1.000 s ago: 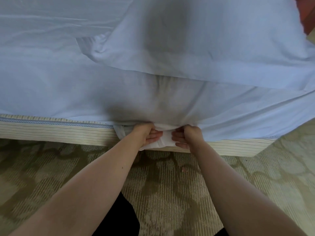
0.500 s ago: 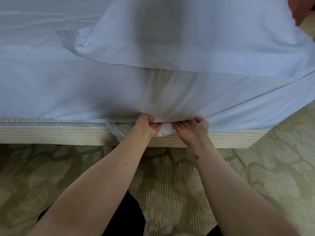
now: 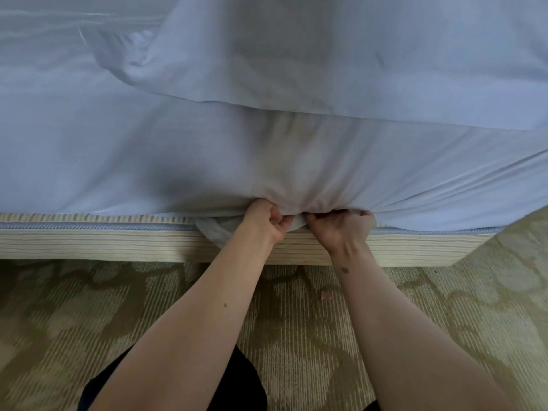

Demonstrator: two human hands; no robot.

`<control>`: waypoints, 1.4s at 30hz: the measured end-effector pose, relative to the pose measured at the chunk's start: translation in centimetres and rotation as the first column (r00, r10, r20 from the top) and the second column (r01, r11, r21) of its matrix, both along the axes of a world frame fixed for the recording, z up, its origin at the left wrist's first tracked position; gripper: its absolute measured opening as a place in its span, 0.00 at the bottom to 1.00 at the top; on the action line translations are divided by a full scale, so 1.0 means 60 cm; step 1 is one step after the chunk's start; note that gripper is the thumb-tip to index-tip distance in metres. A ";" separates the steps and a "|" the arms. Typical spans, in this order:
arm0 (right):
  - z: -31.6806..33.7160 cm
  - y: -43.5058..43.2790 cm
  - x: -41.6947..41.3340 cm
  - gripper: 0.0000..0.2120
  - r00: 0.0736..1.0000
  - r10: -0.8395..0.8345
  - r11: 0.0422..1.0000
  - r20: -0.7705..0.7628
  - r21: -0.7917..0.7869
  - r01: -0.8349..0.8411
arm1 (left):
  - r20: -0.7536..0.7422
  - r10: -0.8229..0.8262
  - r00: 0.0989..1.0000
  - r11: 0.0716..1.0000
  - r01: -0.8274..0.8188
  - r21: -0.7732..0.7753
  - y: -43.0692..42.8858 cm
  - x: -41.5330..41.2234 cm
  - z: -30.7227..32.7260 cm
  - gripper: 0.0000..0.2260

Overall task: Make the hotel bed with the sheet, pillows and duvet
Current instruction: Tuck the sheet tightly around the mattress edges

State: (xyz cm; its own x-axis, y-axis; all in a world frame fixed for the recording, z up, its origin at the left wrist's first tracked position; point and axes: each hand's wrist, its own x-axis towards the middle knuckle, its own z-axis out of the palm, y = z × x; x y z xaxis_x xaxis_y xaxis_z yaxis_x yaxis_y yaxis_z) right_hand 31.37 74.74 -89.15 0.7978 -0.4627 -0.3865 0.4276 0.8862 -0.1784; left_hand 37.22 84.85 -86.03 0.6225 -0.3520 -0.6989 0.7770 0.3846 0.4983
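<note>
Sheet [image 3: 178,161] judged light, limp, a bit slick — best taken at its lower hem, bunched in the fist, not pinched flat. My left hand [image 3: 265,222] is curled tight round a gathered wad of hem at the mattress's bottom edge; my right hand [image 3: 338,229], just at its 3 o'clock, presses fingers up under the same edge — whether it grips cloth I cannot tell. Sheet is pale bluish-white, drawn smooth over the bed's side, creases fanning from my fists. Striped bed base [image 3: 103,244] lies at 6 o'clock.
</note>
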 end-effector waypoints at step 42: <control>-0.014 0.047 -0.009 0.37 0.999 0.026 1.000 -0.047 -0.001 -0.026 | 0.161 -0.151 0.975 0.935 0.088 0.345 0.121 0.027 -0.030 0.15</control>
State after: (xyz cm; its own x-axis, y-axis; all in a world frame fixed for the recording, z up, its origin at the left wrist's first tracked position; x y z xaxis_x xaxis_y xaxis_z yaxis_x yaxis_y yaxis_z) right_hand 30.86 77.58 -90.00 0.7907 -0.4424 -0.4232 0.3953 0.8967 -0.1990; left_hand 38.84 92.12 -87.85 0.7181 -0.1977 -0.6673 0.6904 0.0815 0.7188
